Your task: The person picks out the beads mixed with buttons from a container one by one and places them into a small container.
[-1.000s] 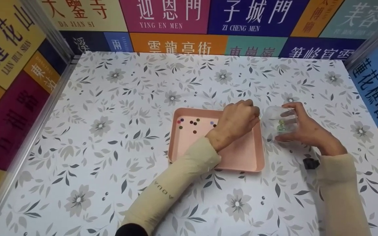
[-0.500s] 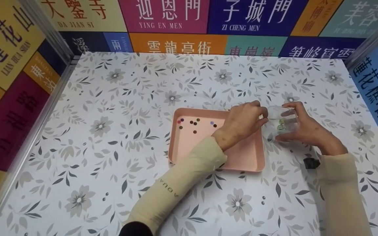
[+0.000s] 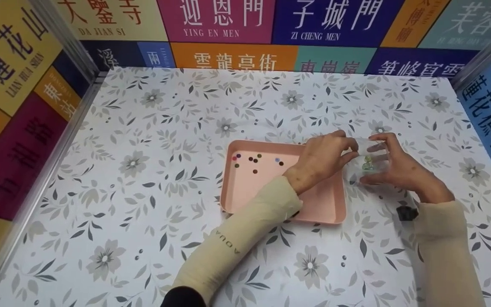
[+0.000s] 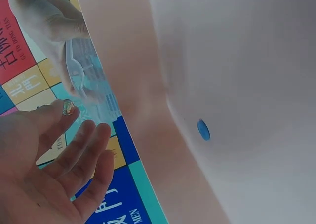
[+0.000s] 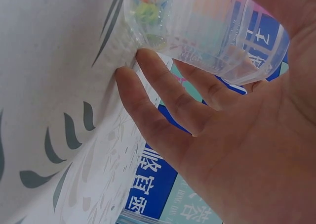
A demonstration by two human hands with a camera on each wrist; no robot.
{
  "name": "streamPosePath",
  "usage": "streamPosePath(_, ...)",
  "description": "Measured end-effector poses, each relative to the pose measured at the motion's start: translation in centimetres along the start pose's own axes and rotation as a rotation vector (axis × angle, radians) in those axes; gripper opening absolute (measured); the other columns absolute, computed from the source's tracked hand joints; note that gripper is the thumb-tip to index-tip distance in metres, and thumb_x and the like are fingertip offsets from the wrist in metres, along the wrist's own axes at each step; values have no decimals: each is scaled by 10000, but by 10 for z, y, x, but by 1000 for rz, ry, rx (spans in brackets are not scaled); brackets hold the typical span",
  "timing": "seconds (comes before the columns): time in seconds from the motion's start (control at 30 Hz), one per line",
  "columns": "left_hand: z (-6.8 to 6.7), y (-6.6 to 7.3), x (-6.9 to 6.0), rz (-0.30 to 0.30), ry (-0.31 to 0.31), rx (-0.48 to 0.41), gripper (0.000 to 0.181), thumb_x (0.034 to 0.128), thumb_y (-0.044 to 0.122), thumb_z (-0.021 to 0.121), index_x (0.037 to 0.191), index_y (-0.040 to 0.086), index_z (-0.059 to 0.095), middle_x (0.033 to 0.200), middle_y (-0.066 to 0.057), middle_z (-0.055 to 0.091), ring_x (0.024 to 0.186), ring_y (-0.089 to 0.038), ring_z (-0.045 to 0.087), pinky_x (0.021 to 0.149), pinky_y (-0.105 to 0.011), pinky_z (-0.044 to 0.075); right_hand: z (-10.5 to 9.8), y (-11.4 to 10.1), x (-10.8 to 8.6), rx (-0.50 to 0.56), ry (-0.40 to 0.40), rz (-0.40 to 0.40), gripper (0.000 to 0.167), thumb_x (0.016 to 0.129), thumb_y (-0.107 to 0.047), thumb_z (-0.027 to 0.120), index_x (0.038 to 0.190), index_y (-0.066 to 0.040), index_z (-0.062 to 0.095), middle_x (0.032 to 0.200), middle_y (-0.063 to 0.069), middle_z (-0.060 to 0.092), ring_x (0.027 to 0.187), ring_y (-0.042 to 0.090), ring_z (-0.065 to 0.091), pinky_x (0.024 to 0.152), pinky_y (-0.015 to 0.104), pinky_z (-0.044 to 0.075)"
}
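A pink tray lies on the patterned table with several small dark, red and blue round pieces in it. Over its back right part reaches my left hand. In the left wrist view, that hand's thumb and forefinger pinch a shiny glass marble, while its other fingers are loosely bent. Just right of the tray, my right hand holds a clear plastic cup with its fingers round the side. Green and orange marbles lie at the cup's bottom. The left fingertips are close to the cup's rim.
White table covering with a grey leaf and flower print surrounds the tray. Panels with lettering stand behind and at both sides. A small black object is beside the right sleeve. One blue piece shows near the tray wall.
My left hand has moved right, from over the tray to the cup's edge. The right hand and cup have hardly moved, and the pieces in the tray stay in place.
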State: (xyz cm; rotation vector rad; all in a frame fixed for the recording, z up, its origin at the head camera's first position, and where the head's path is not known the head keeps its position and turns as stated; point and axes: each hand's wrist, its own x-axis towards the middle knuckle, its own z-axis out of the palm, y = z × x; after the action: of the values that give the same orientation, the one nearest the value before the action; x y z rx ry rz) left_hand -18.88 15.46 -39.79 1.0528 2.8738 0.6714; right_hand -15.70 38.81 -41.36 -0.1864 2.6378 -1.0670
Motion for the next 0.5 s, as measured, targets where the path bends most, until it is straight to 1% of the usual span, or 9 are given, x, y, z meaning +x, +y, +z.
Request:
streamPosePath(0.1, 1, 2, 2, -13, -13, -9, 269, 1057, 422, 585, 1247, 317, 744, 1156, 84, 695, 972, -68, 711, 800, -251, 558, 0, 0, 0, 8, -10, 19, 1103, 796, -192, 917, 1552, -146, 116, 1535, 301, 379, 1360, 524, 461, 1045, 656, 398)
streamPosePath(0.27, 4, 4, 4, -23, -25, -15, 266, 1056, 434, 581, 1235, 327, 747, 1152, 87, 672, 932, -77, 701, 775, -253, 552, 0, -1, 0, 12, -21, 36, 1106, 797, -203, 916, 1558, -154, 115, 1543, 303, 370, 1370, 520, 442, 1055, 657, 381)
streamPosePath(0.37, 6, 4, 6, -26, -33, -5, 265, 1057, 438, 577, 1232, 333, 747, 1153, 86, 656, 929, -83, 693, 771, -260, 554, 0, -1, -1, 11, -13, 21, 1093, 795, -186, 916, 1551, -140, 127, 1533, 302, 382, 1358, 514, 449, 1045, 630, 379)
streamPosePath(0.5, 8, 4, 8, -40, -56, 17, 276, 1057, 448, 575, 1250, 343, 740, 1177, 80, 648, 976, -95, 702, 796, -266, 565, -1, 0, -2, 4, 0, 0, 1081, 791, -169, 916, 1543, -129, 141, 1517, 296, 402, 1338, 500, 472, 1018, 558, 385)
